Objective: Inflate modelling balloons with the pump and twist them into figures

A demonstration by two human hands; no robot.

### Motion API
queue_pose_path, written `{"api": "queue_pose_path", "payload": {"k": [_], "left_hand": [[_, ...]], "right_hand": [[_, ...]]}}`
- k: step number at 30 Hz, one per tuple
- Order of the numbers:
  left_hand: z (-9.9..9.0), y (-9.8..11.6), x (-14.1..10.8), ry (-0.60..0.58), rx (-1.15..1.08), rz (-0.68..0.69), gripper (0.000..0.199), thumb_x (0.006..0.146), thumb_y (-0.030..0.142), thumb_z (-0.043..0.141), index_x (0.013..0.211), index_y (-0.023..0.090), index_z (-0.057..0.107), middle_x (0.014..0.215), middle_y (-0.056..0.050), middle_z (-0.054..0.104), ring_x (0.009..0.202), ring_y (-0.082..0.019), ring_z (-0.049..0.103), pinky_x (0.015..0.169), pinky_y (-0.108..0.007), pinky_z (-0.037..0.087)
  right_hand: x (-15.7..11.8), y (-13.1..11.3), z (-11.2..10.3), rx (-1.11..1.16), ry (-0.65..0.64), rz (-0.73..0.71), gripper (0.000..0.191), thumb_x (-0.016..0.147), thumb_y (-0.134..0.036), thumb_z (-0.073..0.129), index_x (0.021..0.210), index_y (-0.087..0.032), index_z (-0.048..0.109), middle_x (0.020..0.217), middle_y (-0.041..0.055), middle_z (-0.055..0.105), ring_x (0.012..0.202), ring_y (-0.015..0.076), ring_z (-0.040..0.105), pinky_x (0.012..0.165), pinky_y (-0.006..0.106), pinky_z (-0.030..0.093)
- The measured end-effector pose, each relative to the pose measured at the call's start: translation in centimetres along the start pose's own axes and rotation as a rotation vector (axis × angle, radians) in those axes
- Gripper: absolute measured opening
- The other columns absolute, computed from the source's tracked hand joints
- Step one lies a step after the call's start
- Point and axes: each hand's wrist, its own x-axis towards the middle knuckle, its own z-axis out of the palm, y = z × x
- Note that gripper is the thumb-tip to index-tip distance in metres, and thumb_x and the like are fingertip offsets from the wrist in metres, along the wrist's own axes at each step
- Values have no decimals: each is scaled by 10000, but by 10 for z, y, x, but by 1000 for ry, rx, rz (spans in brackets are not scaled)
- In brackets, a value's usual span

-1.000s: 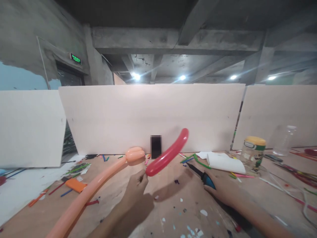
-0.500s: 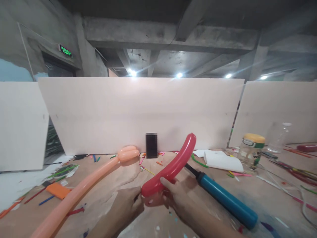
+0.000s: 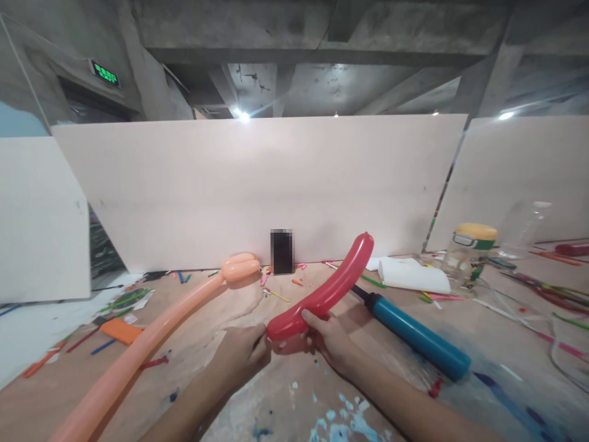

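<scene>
From the left hand [image 3: 243, 348] pinching its near end, the red balloon [image 3: 339, 282] slants up rightward past the clasping right hand [image 3: 332, 337].

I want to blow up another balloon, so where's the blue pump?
In the head view, the blue pump lies right of the red balloon, between the right hand and the white roll.
</scene>
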Motion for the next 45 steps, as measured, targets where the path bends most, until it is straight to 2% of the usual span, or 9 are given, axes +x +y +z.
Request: {"api": "queue_pose_path", "payload": {"k": [4,9,32,36,39,42,45], "left_hand": [[-2,1,0,-62,118,6,225,819,173,371,616,182,470,570,4,576,484,-110,425,514,-257,178],[-1,1,1,-82,175,23,215,832,187,364,645,181,471,602,7,600,497,-100,447,515,-257,194],[-3,3,0,-99,171,36,254,858,217,359,642,178,488,608,4,602,511,-102,461,522,-264,192],[0,11,-1,-84,45,-30,284,866,242,348,630,175,491,604,0,589,533,-113,476,534,-251,226],[8,29,-1,-43,-160,-137,307,882,244,310,680,173,530,644,-8,599,604,-129,523,565,-231,287],[15,44,-1,-60,-280,-143,293,878,242,319,750,175,574,673,-5,612,633,-134,537,583,-224,314],[17,48,-2,-74,-288,-140,284,870,240,330,741,171,574,669,-8,610,627,-136,529,584,-223,320]], "right_hand": [[2,2,-1,16,1,2,373,638,-451,744,646,-135,546,441,-17,540,344,91,441,324,206,311],[4,3,-2,14,-10,0,359,646,-441,741,643,-131,559,447,-7,550,344,93,446,329,208,315],[2,1,-1,-51,1,5,376,634,-459,742,612,-121,579,440,-1,542,347,96,442,337,215,317],[-2,-2,2,-42,-41,-3,380,672,-477,715,649,-126,574,465,-4,548,366,97,452,350,212,315],[-7,-4,8,28,-94,15,420,679,-506,706,844,-133,606,573,5,606,428,102,500,391,207,339],[-11,-3,15,141,-91,32,553,656,-543,711,1010,-132,603,725,36,654,575,120,575,515,218,413],[-13,-2,20,208,-73,51,519,671,-550,695,962,-126,632,741,41,651,618,123,579,565,222,417]]}}
